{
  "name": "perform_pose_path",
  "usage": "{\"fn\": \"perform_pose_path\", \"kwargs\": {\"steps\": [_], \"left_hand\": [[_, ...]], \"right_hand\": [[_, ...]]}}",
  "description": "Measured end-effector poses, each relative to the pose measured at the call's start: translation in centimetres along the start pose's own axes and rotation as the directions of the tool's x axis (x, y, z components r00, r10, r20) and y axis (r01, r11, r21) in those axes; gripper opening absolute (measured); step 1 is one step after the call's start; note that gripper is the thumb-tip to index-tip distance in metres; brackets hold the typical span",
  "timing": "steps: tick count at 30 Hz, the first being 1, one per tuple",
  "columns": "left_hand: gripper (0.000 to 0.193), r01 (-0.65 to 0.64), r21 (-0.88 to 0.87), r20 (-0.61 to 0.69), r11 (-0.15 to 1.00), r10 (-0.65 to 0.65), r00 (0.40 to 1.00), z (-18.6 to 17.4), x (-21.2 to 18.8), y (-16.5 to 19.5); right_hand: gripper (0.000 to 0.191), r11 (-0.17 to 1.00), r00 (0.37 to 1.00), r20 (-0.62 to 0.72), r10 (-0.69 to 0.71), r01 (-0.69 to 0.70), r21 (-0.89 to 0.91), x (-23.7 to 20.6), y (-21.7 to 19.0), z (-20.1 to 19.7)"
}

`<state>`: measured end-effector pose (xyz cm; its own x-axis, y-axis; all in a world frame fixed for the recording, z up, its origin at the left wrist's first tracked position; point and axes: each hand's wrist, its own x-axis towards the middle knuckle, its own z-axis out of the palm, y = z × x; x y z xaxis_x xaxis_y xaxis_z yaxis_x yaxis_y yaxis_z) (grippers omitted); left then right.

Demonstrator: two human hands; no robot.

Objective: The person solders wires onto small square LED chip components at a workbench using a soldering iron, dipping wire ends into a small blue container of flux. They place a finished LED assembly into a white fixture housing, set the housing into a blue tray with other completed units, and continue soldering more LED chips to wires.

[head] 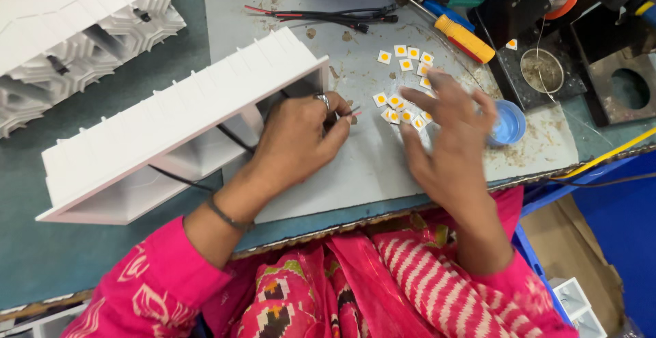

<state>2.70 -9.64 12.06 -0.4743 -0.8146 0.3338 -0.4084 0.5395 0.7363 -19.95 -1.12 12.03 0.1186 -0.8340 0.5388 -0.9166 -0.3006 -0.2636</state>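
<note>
Left hand (301, 133) pinches thin wires (352, 112); right hand (447, 130) spread over chips (403, 99) on grey mat (369, 167).

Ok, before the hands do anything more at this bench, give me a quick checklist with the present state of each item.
1. Left hand grips the thin wire ends by the white housing: ok.
2. Right hand over the small white squares with yellow centres: ok, but blurred.
3. Right hand holds a square: cannot tell.
4. Squares lie flat and apart on the grey mat: mostly ok; some under the fingers are hidden.
5. Blue cup upright, beside the right hand: ok.
6. Yellow-handled screwdriver lies apart from both hands: ok.
</note>
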Motion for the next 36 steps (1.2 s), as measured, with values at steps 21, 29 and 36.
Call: {"fn": "perform_pose_path", "kwargs": {"steps": [21, 29, 36], "left_hand": [[0.014, -0.234, -0.053, 0.152, 0.971, 0.240, 0.959, -2.1, -2.8, -0.9], [0.013, -0.254, -0.073, 0.168, 0.964, 0.263, 0.950, -1.2, -3.5, -0.3], [0.016, -0.427, 0.175, 0.139, 0.887, 0.407, 0.903, -0.4, -3.9, 0.2]], "right_hand": [[0.074, 0.991, 0.992, 0.119, 0.031, -0.046, 0.129, 0.1, -2.6, 1.7], [0.062, 0.991, 0.995, 0.094, -0.029, 0.017, 0.132, -0.6, -2.2, 1.6], [0.070, 0.973, 0.991, 0.102, -0.082, 0.058, 0.225, -0.9, -2.2, 1.6]]}}
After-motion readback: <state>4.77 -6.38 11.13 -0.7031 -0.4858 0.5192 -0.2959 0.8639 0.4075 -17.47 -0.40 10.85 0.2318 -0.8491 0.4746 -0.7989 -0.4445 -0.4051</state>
